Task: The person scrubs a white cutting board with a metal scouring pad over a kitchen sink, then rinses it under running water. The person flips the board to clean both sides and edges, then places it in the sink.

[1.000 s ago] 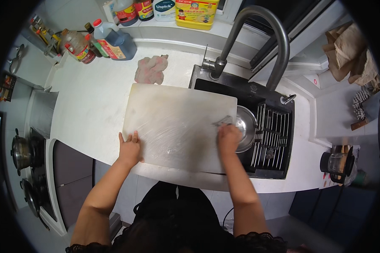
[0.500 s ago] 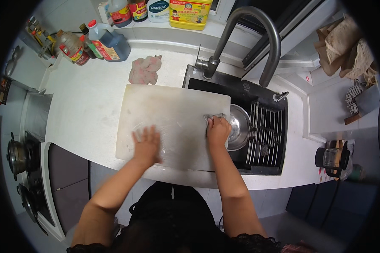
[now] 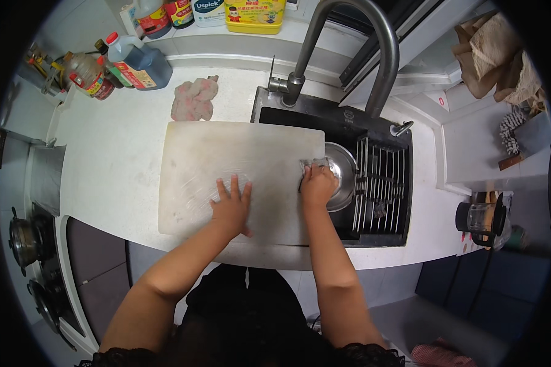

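Note:
A large whitish cutting board (image 3: 214,150) lies flat on the counter, its right part reaching over the sink. Palm down near the board's middle rests my left hand (image 3: 231,208), fingers spread and holding nothing. At the right edge of the board, my right hand (image 3: 318,185) is closed on a small grey crumpled cloth (image 3: 313,164), part of which sticks out past the fingertips. Faint wet streaks show on the board left of my left hand. Just beyond my right hand, a round metal bowl (image 3: 344,177) sits in the black sink (image 3: 393,240), partly hidden by the board and hand.
A wire dish rack (image 3: 379,183) spans the sink's right side, under a tall curved faucet (image 3: 389,67). Behind the board lies a greyish-pink rag (image 3: 194,99). Several bottles, including a dark blue jug (image 3: 147,64), stand far left; a yellow tub (image 3: 255,15) is on the ledge.
My left hand has slid rightward across the board and its blur is gone. My right hand stays by the board's right edge with the cloth. The whole view has shifted slightly.

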`<state>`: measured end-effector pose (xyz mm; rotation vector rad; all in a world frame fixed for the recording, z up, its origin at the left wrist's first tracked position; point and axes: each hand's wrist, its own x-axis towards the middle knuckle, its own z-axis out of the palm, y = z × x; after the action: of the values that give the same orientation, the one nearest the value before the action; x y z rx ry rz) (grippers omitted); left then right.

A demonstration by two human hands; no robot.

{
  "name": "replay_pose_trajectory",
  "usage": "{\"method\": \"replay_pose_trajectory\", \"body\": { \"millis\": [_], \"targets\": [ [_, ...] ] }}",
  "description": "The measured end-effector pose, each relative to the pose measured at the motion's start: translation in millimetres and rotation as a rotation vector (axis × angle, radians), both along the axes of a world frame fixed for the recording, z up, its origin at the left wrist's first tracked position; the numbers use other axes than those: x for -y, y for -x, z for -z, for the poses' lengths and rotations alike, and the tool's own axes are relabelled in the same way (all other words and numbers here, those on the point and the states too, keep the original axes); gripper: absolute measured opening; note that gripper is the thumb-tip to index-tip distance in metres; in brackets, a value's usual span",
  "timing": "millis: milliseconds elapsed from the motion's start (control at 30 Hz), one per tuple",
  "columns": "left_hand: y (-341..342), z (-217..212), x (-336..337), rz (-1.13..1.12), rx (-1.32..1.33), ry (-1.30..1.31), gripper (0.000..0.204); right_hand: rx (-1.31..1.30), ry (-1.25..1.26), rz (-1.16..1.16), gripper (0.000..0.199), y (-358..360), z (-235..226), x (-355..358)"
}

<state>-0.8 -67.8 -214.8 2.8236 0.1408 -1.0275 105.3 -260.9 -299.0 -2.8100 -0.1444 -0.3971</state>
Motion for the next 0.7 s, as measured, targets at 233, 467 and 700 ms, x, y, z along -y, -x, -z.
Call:
{"method": "replay_pose_trajectory", "body": {
  "millis": [233, 467, 700],
  "targets": [
    [6.4, 3.9, -6.5, -0.033, 0.018, 0.031, 0.133, 0.096, 0.007, -0.093, 0.014, 56.1, -11.3, 9.1],
    [3.6, 1.5, -4.1, -0.018, 0.047, 0.056, 0.132, 0.019, 0.114, -0.014, 0.012, -1.1, 28.5, 6.9],
    [7.8, 4.3, -10.4, -0.002, 0.039, 0.028, 0.131, 0.131, -0.041, -0.119, 0.014, 58.2, -18.5, 7.9]
  ]
}}
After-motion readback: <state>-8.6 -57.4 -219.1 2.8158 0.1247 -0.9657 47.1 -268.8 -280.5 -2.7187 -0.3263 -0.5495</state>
